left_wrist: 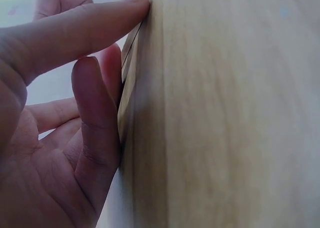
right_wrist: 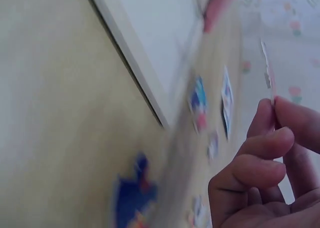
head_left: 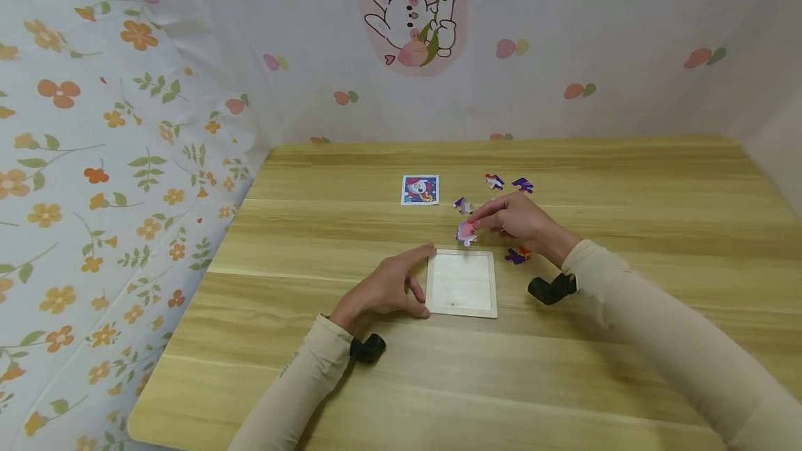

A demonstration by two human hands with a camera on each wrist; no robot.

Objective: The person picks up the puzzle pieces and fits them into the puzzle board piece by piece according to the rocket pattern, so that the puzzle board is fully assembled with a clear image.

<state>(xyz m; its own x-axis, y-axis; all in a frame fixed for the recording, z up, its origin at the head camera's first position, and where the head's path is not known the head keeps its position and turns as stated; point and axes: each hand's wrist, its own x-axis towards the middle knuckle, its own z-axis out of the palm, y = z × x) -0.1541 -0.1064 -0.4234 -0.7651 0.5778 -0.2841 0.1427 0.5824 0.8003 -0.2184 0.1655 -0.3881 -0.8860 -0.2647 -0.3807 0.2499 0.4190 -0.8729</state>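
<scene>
A square, light wooden puzzle tray (head_left: 493, 284) lies flat on the table with a pale inside. My left hand (head_left: 388, 285) stands at its left side, the thumb near the close corner and a finger at the far corner. In the left wrist view the left hand's fingertips (left_wrist: 137, 7) touch the tray's edge (left_wrist: 131, 78). My right hand (head_left: 516, 219) pinches a pink and lilac puzzle piece (head_left: 466, 233) between thumb and fingertip, beyond the tray. The right wrist view shows this puzzle piece (right_wrist: 268, 71) edge-on; its printed face is hidden there.
Loose puzzle pieces lie around the right hand: a dark orange-marked piece (head_left: 517, 255), a whitish purple piece (head_left: 462, 206), and a red-white piece (head_left: 493, 181) and purple piece (head_left: 523, 185) farther back. A small picture card (head_left: 420, 190) lies behind the tray. A printed cloth (head_left: 301, 33) hangs behind the table.
</scene>
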